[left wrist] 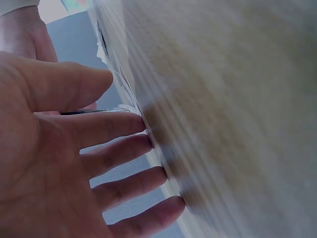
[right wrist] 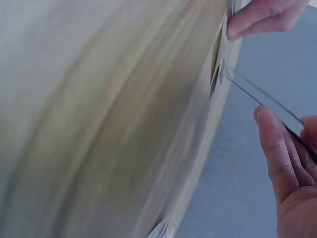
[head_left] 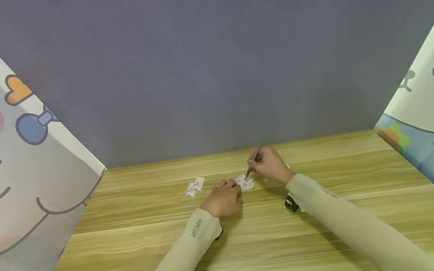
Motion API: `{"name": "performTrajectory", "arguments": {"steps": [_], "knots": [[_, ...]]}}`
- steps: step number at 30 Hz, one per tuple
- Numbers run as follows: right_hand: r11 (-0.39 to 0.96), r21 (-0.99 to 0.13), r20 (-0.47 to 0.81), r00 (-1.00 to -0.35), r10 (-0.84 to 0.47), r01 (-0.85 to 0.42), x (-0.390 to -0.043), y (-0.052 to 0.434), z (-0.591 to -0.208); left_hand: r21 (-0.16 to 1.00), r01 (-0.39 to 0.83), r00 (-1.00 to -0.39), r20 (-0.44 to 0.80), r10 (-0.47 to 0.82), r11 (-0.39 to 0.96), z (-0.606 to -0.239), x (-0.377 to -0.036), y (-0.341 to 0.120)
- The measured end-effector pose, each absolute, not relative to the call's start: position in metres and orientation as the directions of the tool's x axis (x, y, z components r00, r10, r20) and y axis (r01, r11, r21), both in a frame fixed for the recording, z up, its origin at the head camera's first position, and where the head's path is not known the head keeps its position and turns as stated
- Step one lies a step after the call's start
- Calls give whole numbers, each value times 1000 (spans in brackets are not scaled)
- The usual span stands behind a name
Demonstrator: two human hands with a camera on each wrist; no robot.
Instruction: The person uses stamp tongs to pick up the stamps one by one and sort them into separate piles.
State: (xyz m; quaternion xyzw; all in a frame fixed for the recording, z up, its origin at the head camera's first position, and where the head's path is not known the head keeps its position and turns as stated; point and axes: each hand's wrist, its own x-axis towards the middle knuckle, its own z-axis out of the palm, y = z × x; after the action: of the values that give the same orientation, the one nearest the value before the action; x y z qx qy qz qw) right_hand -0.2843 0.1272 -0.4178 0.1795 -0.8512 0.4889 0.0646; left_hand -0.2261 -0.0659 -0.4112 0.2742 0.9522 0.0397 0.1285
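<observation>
My right hand pinches a pair of thin metal tweezers, slanting down to the left. Their two prongs stand apart in the right wrist view, and the tips meet a white printed paper piece lying on the table. At that paper's left side, my left hand rests palm down with its fingertips at the tabletop and the paper's edge. The left wrist view shows its fingers nearly straight and spread, with the thumb apart from them.
Two overlapping white printed paper pieces lie left of my left hand. Another white scrap peeks out behind my right wrist. A grey panel borders the wooden table at the back, with cartoon-printed sheets on both sides.
</observation>
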Motion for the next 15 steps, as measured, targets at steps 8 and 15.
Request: {"name": "performTrajectory", "arguments": {"steps": [8, 15], "knots": [[456, -788, 329, -909, -257, -414, -277, 121, -413, 164, 506, -817, -222, 532, 847, -411, -223, -67], [458, -766, 368, -892, -262, -451, -272, 123, -404, 180, 495, -821, -224, 525, 850, -411, -221, -67]]}}
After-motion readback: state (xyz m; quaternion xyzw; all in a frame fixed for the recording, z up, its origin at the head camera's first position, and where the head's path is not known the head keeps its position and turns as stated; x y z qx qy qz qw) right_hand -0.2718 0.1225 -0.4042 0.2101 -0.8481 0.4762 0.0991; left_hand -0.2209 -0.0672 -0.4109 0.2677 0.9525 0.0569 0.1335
